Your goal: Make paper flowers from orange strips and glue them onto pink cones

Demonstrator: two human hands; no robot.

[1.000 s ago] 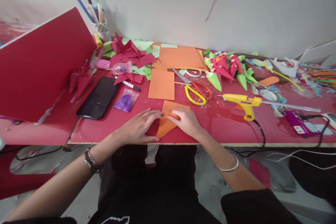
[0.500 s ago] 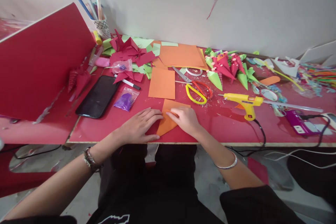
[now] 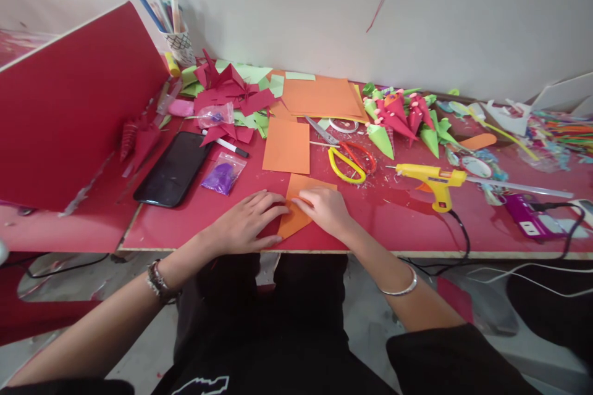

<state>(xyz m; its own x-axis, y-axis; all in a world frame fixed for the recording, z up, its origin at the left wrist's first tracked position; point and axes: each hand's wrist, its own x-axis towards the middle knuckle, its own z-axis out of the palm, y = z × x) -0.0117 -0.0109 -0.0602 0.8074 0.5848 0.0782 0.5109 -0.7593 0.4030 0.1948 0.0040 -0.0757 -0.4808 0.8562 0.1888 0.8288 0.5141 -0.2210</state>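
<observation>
In front of me, near the table's front edge, lies a piece of orange paper [image 3: 293, 223], partly folded or rolled over and tapering to a point toward me. My left hand [image 3: 245, 219] rests flat with its fingers stretched out, fingertips at the paper's left edge. My right hand [image 3: 328, 210] has its fingers curled and pinched on the turned-over part of the paper, covering much of its right side. Just beyond lies a flat orange rectangle of paper [image 3: 286, 147]. Scissors [image 3: 346, 165] with yellow and red handles lie to its right.
A black phone [image 3: 173, 170] and a purple packet [image 3: 223, 174] lie left, below a leaning red board [image 3: 69, 111]. Paper cones [image 3: 393, 120] stand back right. A yellow glue gun [image 3: 430, 179] lies right, its cord crossing the front edge near a purple power strip [image 3: 525, 216].
The right fingers have pressed the rolled part of the orange paper flatter. My left hand has stayed almost still at the paper's edge. The view has shifted slightly.
</observation>
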